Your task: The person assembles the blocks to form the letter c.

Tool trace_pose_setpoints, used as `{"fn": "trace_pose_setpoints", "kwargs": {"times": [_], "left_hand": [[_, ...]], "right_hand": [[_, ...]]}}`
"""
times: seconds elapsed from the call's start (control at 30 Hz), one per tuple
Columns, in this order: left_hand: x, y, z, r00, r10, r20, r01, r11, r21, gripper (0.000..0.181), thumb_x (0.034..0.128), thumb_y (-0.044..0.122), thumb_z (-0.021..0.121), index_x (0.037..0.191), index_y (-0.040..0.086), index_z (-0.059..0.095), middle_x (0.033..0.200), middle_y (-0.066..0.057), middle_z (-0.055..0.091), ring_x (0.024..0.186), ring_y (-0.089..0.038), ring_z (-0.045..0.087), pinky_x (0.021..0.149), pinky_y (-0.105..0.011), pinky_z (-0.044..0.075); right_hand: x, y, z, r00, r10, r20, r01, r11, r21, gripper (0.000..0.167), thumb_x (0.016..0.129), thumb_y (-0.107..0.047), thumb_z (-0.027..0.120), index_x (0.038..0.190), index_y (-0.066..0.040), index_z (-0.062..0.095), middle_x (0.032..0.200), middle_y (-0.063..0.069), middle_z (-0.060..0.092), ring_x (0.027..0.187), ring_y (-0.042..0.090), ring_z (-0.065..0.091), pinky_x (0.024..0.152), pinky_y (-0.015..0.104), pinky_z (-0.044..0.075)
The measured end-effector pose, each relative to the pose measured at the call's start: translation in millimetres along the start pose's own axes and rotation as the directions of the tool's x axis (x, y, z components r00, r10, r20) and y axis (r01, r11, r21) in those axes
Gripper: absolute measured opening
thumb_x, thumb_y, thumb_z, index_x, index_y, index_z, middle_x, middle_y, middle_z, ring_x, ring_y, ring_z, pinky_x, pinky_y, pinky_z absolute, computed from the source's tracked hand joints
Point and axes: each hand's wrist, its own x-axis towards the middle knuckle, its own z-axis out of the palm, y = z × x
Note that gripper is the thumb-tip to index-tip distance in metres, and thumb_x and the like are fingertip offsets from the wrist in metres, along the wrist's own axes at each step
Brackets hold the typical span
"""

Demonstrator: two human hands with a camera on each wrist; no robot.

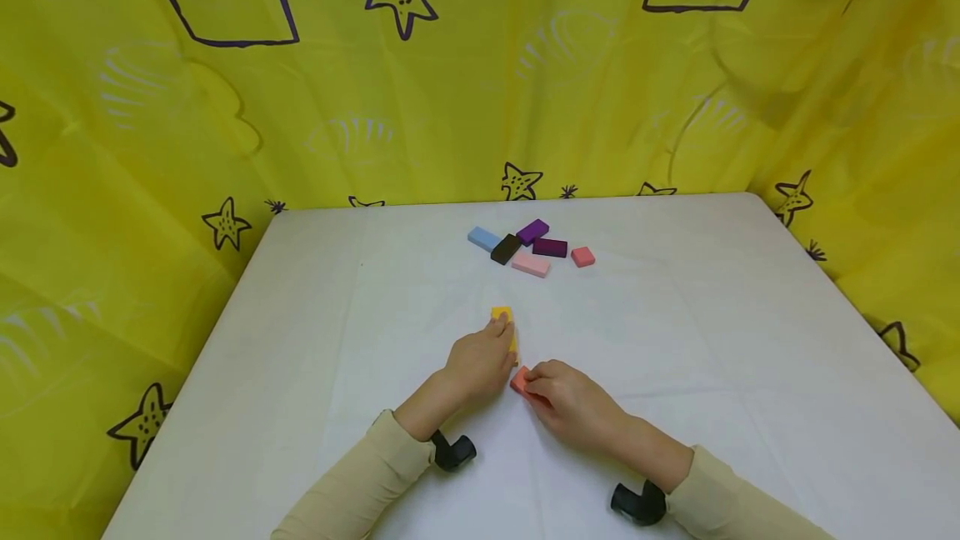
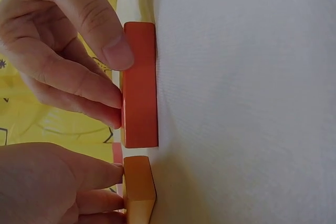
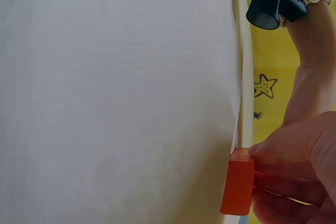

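Observation:
On the white table, my left hand (image 1: 480, 363) holds a yellow block (image 1: 502, 312), thumb at its near end and fingers over it. Those fingers hide part of its length; the left wrist view shows its orange-yellow end (image 2: 138, 179). Just nearer and to the right, my right hand (image 1: 576, 405) pinches a red block (image 1: 519, 382) between thumb and fingers. This block lies on the cloth, its long side (image 2: 140, 98) facing the left wrist camera. A narrow gap separates the two blocks there. The right wrist view shows the red block's end (image 3: 239, 184) at the fingertips.
Farther back lie a light blue block (image 1: 483, 239), a black block (image 1: 506, 249), a purple block (image 1: 533, 232), a dark plum block (image 1: 550, 248), a pink block (image 1: 531, 265) and a small coral block (image 1: 582, 257). A yellow patterned curtain (image 1: 465, 98) hangs behind the table (image 1: 360, 298).

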Motion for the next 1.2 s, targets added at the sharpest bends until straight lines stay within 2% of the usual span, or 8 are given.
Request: {"fn": "trace_pose_setpoints", "kwargs": {"times": [0.3, 0.6, 0.9, 1.2], "left_hand": [[0.3, -0.5, 1.3, 1.000, 0.001, -0.007, -0.001, 1.000, 0.016, 0.048, 0.0954, 0.027, 0.046, 0.134, -0.001, 0.044, 0.140, -0.013, 0.040, 0.126, -0.021, 0.039, 0.092, -0.032, 0.044], [0.2, -1.1, 3.4, 1.000, -0.002, -0.019, 0.003, 0.999, 0.041, 0.049, 0.0950, 0.028, 0.048, 0.135, 0.000, 0.045, 0.139, -0.011, 0.041, 0.126, -0.019, 0.040, 0.090, -0.031, 0.045], [-1.4, 0.0, 2.3, 1.000, 0.003, -0.029, -0.002, 1.000, 0.030, 0.048, 0.0949, 0.028, 0.048, 0.134, 0.000, 0.046, 0.139, -0.012, 0.042, 0.125, -0.020, 0.041, 0.088, -0.032, 0.046], [-0.7, -0.9, 3.6, 1.000, 0.012, -0.023, -0.010, 0.998, 0.068, 0.048, 0.0952, 0.030, 0.048, 0.134, 0.001, 0.046, 0.138, -0.011, 0.043, 0.124, -0.020, 0.043, 0.087, -0.033, 0.047]], "right_hand": [[2.4, -0.5, 2.7, 1.000, -0.007, -0.013, 0.007, 1.000, -0.002, 0.012, 0.071, 0.000, 0.074, 0.083, 0.000, 0.070, 0.085, 0.005, 0.062, 0.081, 0.017, 0.058, 0.072, 0.027, 0.051], [7.3, -2.0, 1.1, 0.995, 0.064, 0.076, -0.066, 0.998, 0.020, 0.013, 0.077, -0.004, 0.072, 0.089, 0.002, 0.071, 0.091, 0.008, 0.064, 0.086, 0.019, 0.059, 0.077, 0.030, 0.051], [7.3, -1.9, 0.0, 0.997, 0.052, 0.060, -0.052, 0.999, -0.001, 0.013, 0.075, -0.004, 0.073, 0.087, 0.002, 0.071, 0.089, 0.009, 0.064, 0.085, 0.020, 0.059, 0.076, 0.029, 0.052], [7.8, -1.2, -0.4, 0.995, 0.060, 0.083, -0.060, 0.998, 0.001, 0.011, 0.076, -0.005, 0.072, 0.086, 0.001, 0.071, 0.089, 0.008, 0.064, 0.085, 0.019, 0.059, 0.076, 0.029, 0.051]]}}
